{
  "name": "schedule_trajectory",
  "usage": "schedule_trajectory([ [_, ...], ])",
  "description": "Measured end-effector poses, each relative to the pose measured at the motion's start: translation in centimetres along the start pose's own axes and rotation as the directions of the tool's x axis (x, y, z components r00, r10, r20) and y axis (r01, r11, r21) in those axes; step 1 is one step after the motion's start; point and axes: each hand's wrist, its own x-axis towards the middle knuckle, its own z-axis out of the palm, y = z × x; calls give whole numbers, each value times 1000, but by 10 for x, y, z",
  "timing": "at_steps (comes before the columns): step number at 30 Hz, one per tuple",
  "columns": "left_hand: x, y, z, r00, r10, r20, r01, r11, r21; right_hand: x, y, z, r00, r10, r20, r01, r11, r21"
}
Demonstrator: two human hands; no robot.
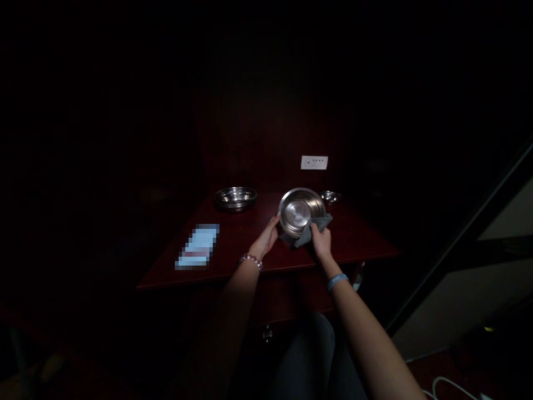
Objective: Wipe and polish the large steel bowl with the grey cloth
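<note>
Right forearm [375,333], foremost in the head view. Beyond: metal bowl [297,214], tilted over a dark red table [350,236]; left hand [266,239] closed around its left rim; right hand [322,240], fingers closed on a grey cloth [305,236], at its lower right rim. Behind: stacked bowls [235,205], small bowl [331,197], wall socket [314,163].

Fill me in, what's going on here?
Someone's left hand holds a metal bowl by its side, tilted so its inside shows. The right hand grips a gray cloth against the bowl's rim. Farther back on the table, stacked bowls sit to the left and a smaller bowl to the right.
</note>
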Motion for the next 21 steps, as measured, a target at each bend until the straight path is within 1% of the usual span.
schedule_trajectory([
  [2, 0, 1, 0, 1000, -6, 16, 6, 1000, -14, 0, 0, 0, 1000, 2, 5, -2, 1000, 2],
  [4, -1, 3, 0, 998, -37, 57, 40, 998, -40, 0, 0, 0, 1000, 1, 11, -1, 1000, 9],
  [6, -4, 5, 1, 987, -80, 140, 92, 993, -80, 0, 0, 0, 1000, 7, 3, -7, 1000, 22],
  [8, -7, 7, 2, 967, -113, 228, 140, 985, -103, 0, -1, -1, 1000, 15, -13, -15, 999, 35],
  [10, -10, 9, 3, 950, -132, 282, 168, 980, -108, 0, -2, -1, 1000, 16, -23, -15, 999, 47],
  [13, -13, 12, 4, 933, -137, 333, 196, 969, -150, -1, -4, -1, 1000, 12, -23, -10, 998, 64],
  [17, -13, 14, 2, 896, -160, 415, 283, 925, -255, -2, -6, -1, 1000, 16, -26, -13, 996, 92],
  [19, -13, 15, 0, 884, -168, 437, 318, 900, -297, -2, -6, -1, 999, 19, -26, -16, 994, 105],
  [21, -13, 15, 0, 884, -174, 434, 334, 884, -327, -2, -5, -1, 999, 25, -27, -22, 993, 116],
])
